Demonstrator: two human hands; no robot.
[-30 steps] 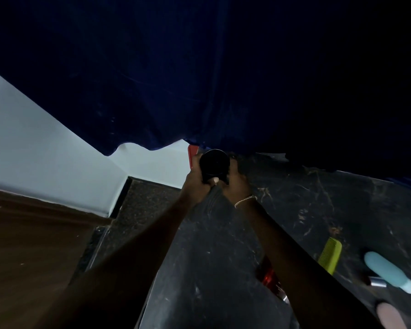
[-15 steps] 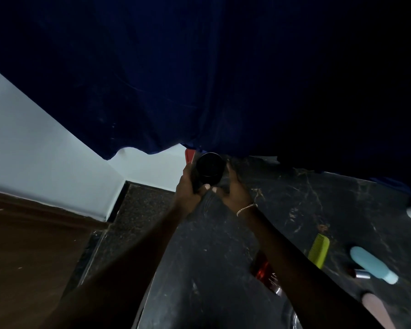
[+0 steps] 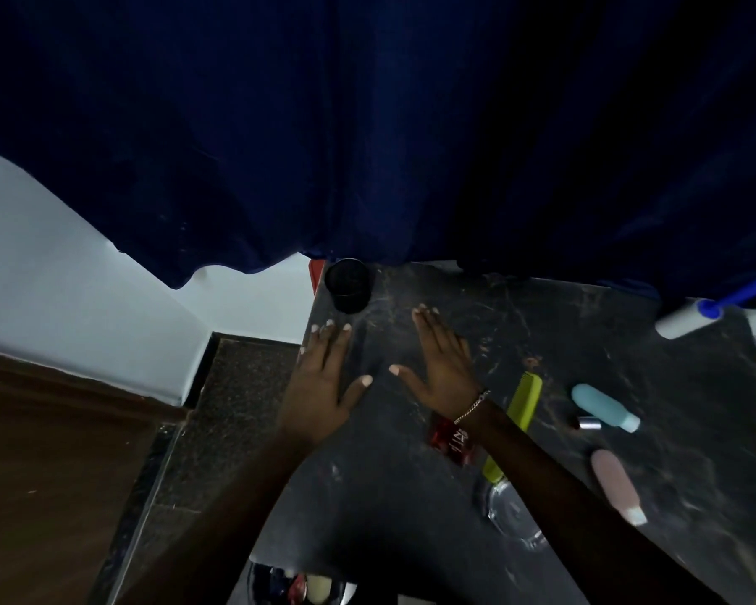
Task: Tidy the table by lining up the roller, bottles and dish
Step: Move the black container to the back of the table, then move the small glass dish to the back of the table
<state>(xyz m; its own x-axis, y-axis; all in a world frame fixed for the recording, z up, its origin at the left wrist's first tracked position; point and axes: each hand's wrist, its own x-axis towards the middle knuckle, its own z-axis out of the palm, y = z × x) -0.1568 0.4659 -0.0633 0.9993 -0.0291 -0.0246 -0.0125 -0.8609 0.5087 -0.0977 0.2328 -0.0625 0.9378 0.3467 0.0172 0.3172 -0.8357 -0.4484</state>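
Both hands have let go of the black jar, now standing alone at the table's far left corner. The left hand and right hand hover flat, fingers spread, holding nothing. The roller lies far right.

My left hand and right hand lie flat and empty on the surface, side by side. The cup stands beyond them at the far left corner. Right of my right wrist lies the comb, then two bottles. The roller lies far right. A glass dish sits near me.
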